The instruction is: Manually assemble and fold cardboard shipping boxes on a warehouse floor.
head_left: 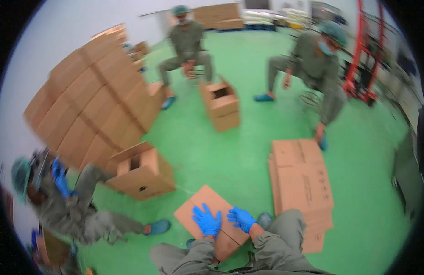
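Left hand lies spread on the near carton, right hand loosely extended at its right edge, contact unclear; carton looks unformed, left box and far box stand shaped, flat stack at right seems left to do.

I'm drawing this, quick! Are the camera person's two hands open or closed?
Left hand: open, spread on the flat box, holding nothing.
Right hand: loosely open, at the box; can't tell whether it touches.

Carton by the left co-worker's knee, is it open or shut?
Open: the carton shows a dark gap in its top, with an outer flap raised.
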`<state>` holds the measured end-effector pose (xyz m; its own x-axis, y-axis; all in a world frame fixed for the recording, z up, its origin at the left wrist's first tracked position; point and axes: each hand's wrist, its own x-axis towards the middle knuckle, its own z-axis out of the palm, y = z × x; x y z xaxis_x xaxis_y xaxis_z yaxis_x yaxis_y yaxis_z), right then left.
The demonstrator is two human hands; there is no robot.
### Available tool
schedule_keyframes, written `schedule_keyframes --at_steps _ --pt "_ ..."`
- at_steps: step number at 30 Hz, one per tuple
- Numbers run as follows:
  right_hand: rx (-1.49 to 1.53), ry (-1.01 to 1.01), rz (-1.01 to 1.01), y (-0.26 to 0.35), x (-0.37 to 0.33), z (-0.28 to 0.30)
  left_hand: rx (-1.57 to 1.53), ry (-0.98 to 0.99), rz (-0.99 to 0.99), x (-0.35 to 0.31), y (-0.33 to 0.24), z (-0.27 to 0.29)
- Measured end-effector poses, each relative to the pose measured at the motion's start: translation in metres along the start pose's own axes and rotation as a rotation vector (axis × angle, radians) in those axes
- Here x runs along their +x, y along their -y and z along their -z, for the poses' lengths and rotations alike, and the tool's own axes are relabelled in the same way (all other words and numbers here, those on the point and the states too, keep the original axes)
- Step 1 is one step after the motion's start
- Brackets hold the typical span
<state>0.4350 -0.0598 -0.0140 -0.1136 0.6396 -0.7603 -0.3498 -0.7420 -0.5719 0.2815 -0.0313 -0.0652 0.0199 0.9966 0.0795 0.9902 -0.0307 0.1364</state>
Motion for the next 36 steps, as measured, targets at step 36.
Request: schedule_keyframes --at_steps 36 --pt "1.003 -1.102 -0.032 -0.090 0.128 0.380 0.116 0.679 -0.587 0.089 -0.033 0.022"
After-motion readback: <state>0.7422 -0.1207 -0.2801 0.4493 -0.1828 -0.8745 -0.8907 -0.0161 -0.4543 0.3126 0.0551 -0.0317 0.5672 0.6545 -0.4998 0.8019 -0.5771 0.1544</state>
